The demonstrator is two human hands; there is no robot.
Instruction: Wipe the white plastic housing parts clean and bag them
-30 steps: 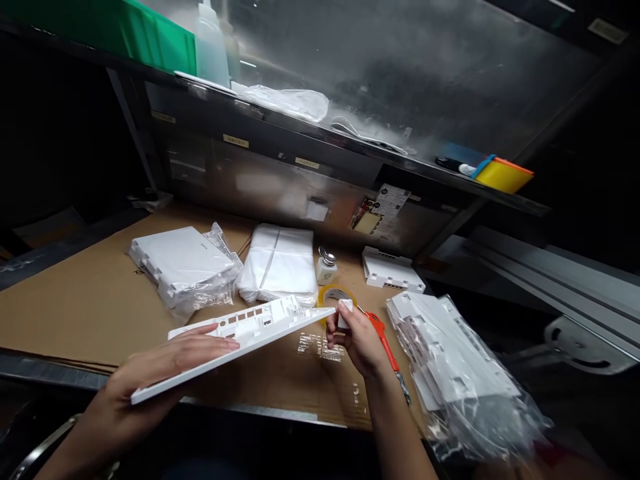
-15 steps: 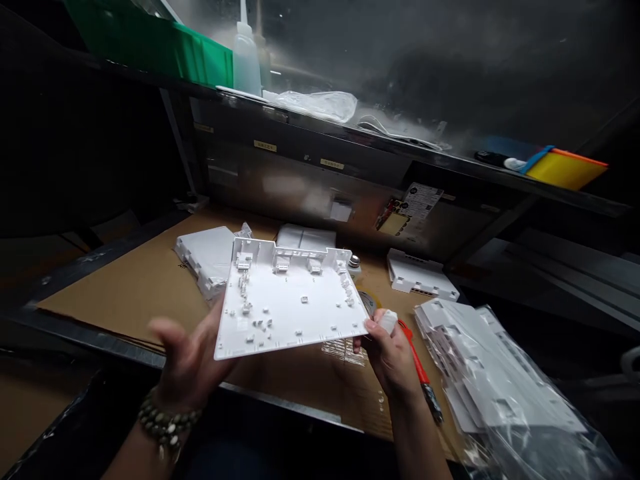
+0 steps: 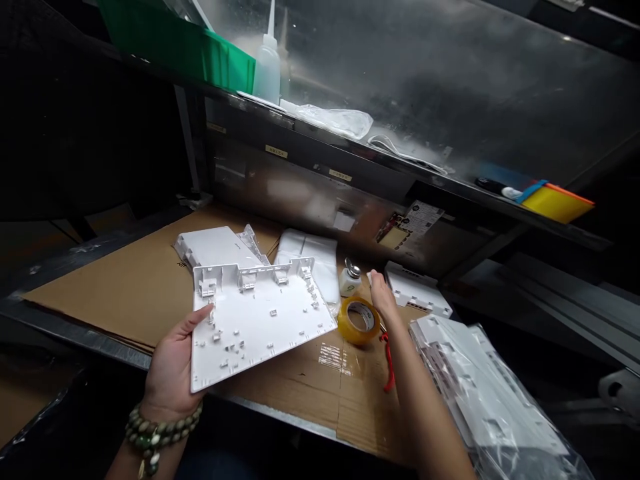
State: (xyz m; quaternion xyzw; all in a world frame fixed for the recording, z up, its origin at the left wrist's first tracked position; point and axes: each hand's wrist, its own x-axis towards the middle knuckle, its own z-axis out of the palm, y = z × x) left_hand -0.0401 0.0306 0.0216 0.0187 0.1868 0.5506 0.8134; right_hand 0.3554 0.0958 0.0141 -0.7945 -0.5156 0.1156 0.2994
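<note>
From the head camera, the person's left hand point(image 3: 173, 370) holds a white plastic housing panel point(image 3: 257, 320) by its near left corner, the fingers cupped beneath it and the thumb laid along its left edge; a string of dark beads point(image 3: 157, 427) circles that wrist. The panel sits tilted above the near edge of the cardboard-covered bench point(image 3: 125, 293), its inner face up, showing small clips and ribs, with a row of tabs along its far edge. The right hand point(image 3: 383, 297) reaches out over the bench to the right of the panel, its fingers stretched forward and loosely together, holding nothing that I can make out; the fingertips lie close to a small white bottle with a metal cap point(image 3: 350, 279) and to a white plastic part point(image 3: 417, 290) lying flat farther right. Just near and left of that hand sits a roll of yellow tape point(image 3: 359, 320), and a red-handled tool point(image 3: 389, 363) lies on the cardboard partly under the forearm. Far left on the bench rests another white housing point(image 3: 210, 247), and beside it a folded white bag point(image 3: 313, 257). At the near right, a clear bag of white parts point(image 3: 485, 393) spills over the bench edge. On the shelf above stand a green bin point(image 3: 185, 47), a squeeze bottle point(image 3: 267, 63) and a yellow tray point(image 3: 557, 200).
</note>
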